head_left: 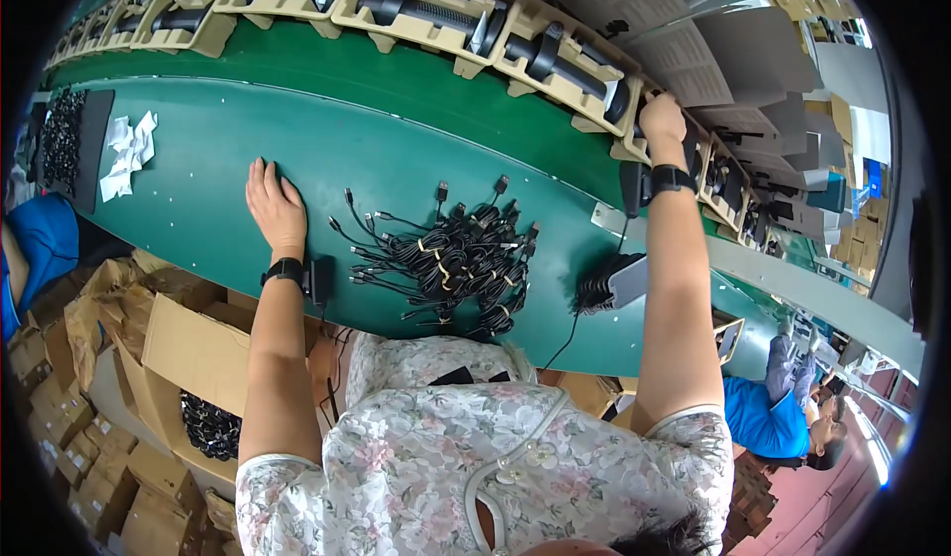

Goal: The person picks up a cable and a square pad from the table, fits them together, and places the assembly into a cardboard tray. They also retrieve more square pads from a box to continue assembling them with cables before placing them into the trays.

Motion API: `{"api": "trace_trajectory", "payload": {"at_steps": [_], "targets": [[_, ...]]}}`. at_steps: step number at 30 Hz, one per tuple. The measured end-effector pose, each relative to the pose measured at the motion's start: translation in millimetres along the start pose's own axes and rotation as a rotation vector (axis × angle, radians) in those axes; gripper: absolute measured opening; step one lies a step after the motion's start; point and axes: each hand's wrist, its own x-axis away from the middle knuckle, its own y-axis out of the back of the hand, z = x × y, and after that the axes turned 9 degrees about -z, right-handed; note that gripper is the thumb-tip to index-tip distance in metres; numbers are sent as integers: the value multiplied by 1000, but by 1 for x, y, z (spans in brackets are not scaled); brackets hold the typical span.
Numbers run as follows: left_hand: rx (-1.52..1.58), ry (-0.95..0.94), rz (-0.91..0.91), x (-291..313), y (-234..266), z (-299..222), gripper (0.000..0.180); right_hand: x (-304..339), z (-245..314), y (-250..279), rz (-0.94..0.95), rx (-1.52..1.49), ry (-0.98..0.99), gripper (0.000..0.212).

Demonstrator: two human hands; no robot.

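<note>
My left hand [274, 204] lies flat on the green table [213, 125], fingers stretched out, holding nothing. To its right, a heap of black USB cables [461, 264], bundled with pale ties, rests on the tabletop. My right hand [663, 120] reaches out to a tan moulded pulp tray [634, 145] at the far right. Its fingers are curled down into that tray; their tips, and whatever they may grip, are hidden. The neighbouring pulp tray [515, 70] holds a black cylindrical device [555, 60]. Closer to my right forearm stands a stack of thin dark grey pieces [612, 283].
A line of filled pulp trays [421, 26] runs along the green belt [297, 70] behind the table. White paper slips [129, 155] lie at the left. An opened carton [193, 358] stands below left. Printed box flaps [684, 65] hang over the far right. Co-workers in blue [768, 417] sit at both sides.
</note>
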Motion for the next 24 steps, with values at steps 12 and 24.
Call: {"api": "trace_trajectory", "payload": {"at_steps": [12, 24], "targets": [[17, -10, 7, -4, 2, -1, 31, 23, -13, -14, -187, -229, -89, 33], [17, -20, 4, -10, -1, -2, 32, 22, -57, -72, -504, -724, 373, 34]]}}
